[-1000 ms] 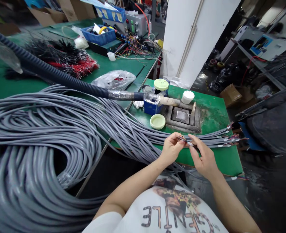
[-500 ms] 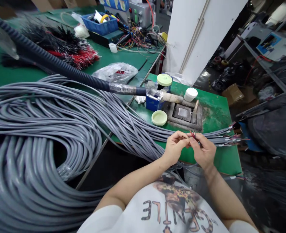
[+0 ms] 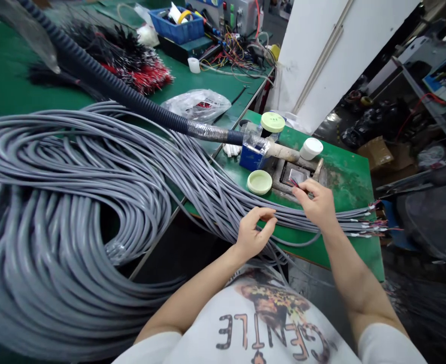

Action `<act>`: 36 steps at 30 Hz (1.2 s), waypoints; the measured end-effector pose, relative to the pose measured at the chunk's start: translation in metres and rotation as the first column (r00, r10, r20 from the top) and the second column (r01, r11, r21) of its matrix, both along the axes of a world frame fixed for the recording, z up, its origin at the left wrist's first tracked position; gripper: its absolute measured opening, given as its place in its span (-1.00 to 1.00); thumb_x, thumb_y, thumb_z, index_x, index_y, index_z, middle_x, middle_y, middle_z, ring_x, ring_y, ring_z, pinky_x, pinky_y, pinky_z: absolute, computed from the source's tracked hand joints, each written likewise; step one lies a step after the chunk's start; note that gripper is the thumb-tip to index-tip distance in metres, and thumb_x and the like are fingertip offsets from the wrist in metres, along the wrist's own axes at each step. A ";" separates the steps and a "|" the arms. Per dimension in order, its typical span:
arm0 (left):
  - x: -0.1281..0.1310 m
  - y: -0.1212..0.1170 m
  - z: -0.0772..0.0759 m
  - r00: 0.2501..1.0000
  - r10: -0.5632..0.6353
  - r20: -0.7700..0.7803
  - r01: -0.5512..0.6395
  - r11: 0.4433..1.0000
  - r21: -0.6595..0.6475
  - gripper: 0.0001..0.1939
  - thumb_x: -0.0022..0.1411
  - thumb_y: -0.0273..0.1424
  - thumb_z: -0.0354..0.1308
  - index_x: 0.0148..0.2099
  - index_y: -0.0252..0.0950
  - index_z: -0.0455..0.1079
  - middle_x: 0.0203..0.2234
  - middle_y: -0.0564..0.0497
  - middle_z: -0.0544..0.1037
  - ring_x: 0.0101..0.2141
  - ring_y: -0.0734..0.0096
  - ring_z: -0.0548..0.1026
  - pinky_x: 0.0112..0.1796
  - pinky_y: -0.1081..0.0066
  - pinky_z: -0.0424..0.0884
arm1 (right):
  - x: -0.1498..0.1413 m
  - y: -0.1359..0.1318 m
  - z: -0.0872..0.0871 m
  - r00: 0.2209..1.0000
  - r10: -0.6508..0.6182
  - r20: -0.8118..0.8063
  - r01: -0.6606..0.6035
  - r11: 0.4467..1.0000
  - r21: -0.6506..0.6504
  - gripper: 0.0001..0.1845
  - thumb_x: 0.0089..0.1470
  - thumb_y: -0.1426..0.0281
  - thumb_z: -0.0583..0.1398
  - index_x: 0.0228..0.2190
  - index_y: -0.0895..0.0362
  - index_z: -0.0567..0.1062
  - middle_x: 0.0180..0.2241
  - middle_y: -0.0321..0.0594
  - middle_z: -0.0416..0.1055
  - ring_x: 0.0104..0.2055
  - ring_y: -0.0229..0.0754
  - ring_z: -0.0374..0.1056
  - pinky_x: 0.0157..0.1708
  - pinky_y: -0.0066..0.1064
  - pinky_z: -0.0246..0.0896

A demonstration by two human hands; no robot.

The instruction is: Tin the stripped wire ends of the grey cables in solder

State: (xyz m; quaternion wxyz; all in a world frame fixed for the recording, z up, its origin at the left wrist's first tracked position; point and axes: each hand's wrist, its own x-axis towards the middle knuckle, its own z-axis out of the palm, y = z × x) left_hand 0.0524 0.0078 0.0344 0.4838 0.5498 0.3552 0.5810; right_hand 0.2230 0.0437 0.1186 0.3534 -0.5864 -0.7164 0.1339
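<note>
My right hand (image 3: 317, 205) pinches the end of a grey cable (image 3: 302, 244), whose thin coloured wires (image 3: 293, 182) stick out past my fingertips. The wire tips are over or just in front of a solder pot (image 3: 283, 188) with a shiny square of metal; whether they touch it I cannot tell. My left hand (image 3: 256, 230) is open, thumb and fingers apart, above the bundle of grey cables (image 3: 223, 207). Close by stands a shallow pale green dish (image 3: 259, 183).
A dark corrugated hose (image 3: 139, 108) crosses above the bench to a pale nozzle (image 3: 283, 152) beside the pot. A white tub (image 3: 311, 148), a green-lidded jar (image 3: 273, 122) and a blue box (image 3: 251, 157) stand around it. Large cable coils (image 3: 56, 242) fill the left.
My hands have parted. The right carried the wire end forward to the solder pot, while the left let go and drew back left. The view has shifted slightly.
</note>
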 end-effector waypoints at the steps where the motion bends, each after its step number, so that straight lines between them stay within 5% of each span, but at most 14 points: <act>1: -0.005 0.000 -0.004 0.994 0.028 -0.102 -0.018 0.995 0.101 -0.87 0.18 -0.46 0.17 -0.18 -0.27 0.45 -0.42 0.00 0.53 -0.38 0.42 0.47 -0.27 0.40 0.39 | -0.003 0.011 -0.001 0.999 0.025 0.043 -0.024 1.000 -0.020 -0.73 0.12 0.34 0.17 -0.58 0.13 0.38 -0.57 -0.34 0.22 -0.48 -0.28 0.18 -0.43 -0.41 0.03; 5: -0.011 0.003 -0.013 0.943 0.068 -0.325 0.048 0.940 0.337 -0.89 0.21 -0.49 0.11 -0.21 -0.27 0.44 -0.39 -0.02 0.56 -0.36 0.37 0.45 -0.28 0.33 0.36 | -0.019 0.053 -0.012 0.965 0.088 0.248 -0.066 0.993 -0.097 -0.74 0.10 0.32 0.16 -0.59 0.14 0.41 -0.55 -0.30 0.29 -0.46 -0.25 0.21 -0.43 -0.40 -0.01; 13: -0.010 0.006 -0.017 0.902 0.110 -0.417 0.084 0.904 0.420 -0.89 0.22 -0.48 0.07 -0.24 -0.28 0.42 -0.42 0.00 0.58 -0.40 0.40 0.44 -0.33 0.33 0.31 | -0.047 0.089 -0.034 0.738 0.160 0.656 -0.028 0.978 -0.206 -0.73 0.16 0.29 0.09 -0.42 0.15 0.53 -0.36 -0.15 0.46 -0.29 -0.14 0.33 -0.38 -0.37 0.01; 18: -0.011 0.007 -0.016 0.901 0.110 -0.419 0.093 0.896 0.435 -0.89 0.22 -0.49 0.06 -0.26 -0.29 0.42 -0.45 0.01 0.56 -0.41 0.41 0.43 -0.35 0.35 0.30 | -0.051 0.094 -0.039 0.645 0.174 0.744 0.014 0.971 -0.239 -0.70 0.18 0.27 0.06 -0.36 0.15 0.54 -0.29 -0.10 0.48 -0.21 -0.09 0.36 -0.35 -0.35 0.06; 25: -0.012 0.008 -0.015 0.895 0.115 -0.430 0.099 0.891 0.444 -0.88 0.23 -0.49 0.04 -0.29 -0.29 0.41 -0.47 0.01 0.55 -0.43 0.42 0.41 -0.36 0.35 0.28 | -0.051 0.096 -0.042 0.636 0.177 0.751 0.016 0.970 -0.242 -0.69 0.17 0.27 0.07 -0.38 0.15 0.54 -0.30 -0.10 0.49 -0.23 -0.09 0.37 -0.35 -0.35 0.06; 31: -0.012 0.007 -0.016 0.902 0.101 -0.419 0.101 0.895 0.434 -0.90 0.22 -0.50 0.06 -0.27 -0.28 0.40 -0.46 0.00 0.55 -0.42 0.41 0.42 -0.35 0.35 0.28 | -0.013 0.086 -0.017 0.733 0.073 0.676 0.048 0.986 -0.158 -0.68 0.15 0.26 0.07 -0.42 0.16 0.55 -0.37 -0.12 0.48 -0.31 -0.13 0.34 -0.39 -0.36 0.01; 36: -0.012 0.007 -0.018 0.909 0.087 -0.407 0.110 0.893 0.437 -0.92 0.20 -0.51 0.08 -0.26 -0.28 0.40 -0.46 0.01 0.55 -0.42 0.41 0.42 -0.36 0.34 0.28 | 0.048 0.082 -0.017 0.700 -0.129 0.702 0.282 0.953 -0.106 -0.67 0.11 0.23 0.10 -0.42 0.15 0.58 -0.37 -0.11 0.52 -0.31 -0.09 0.37 -0.42 -0.36 0.00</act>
